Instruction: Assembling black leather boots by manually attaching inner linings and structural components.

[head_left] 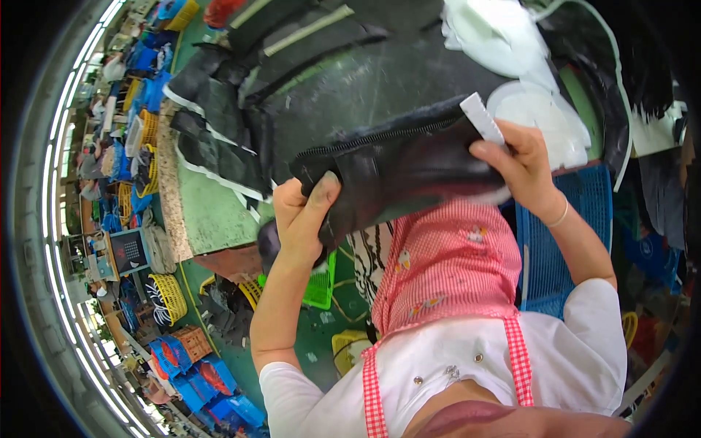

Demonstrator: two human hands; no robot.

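Note:
A black leather boot upper [416,171] with a zipper [387,139] along its far edge is stretched between my two hands, in front of my apron. My left hand [303,215] grips its left end, thumb on top and fingers curled underneath. At the other end my right hand [522,160] pinches the leather, close to a short white strip [480,118] that sticks up past the edge. The fingers beneath the leather are mostly hidden. Under my left hand shows a dark rounded part [272,244]; I cannot tell whether it belongs to the upper.
Beyond the upper lies a dark work surface [321,109] on a green table [219,212]. Black cut pieces with white edges [219,124] lie to the left. White sheets and a white tub-like piece [537,109] sit at the right, above a blue basket [577,219].

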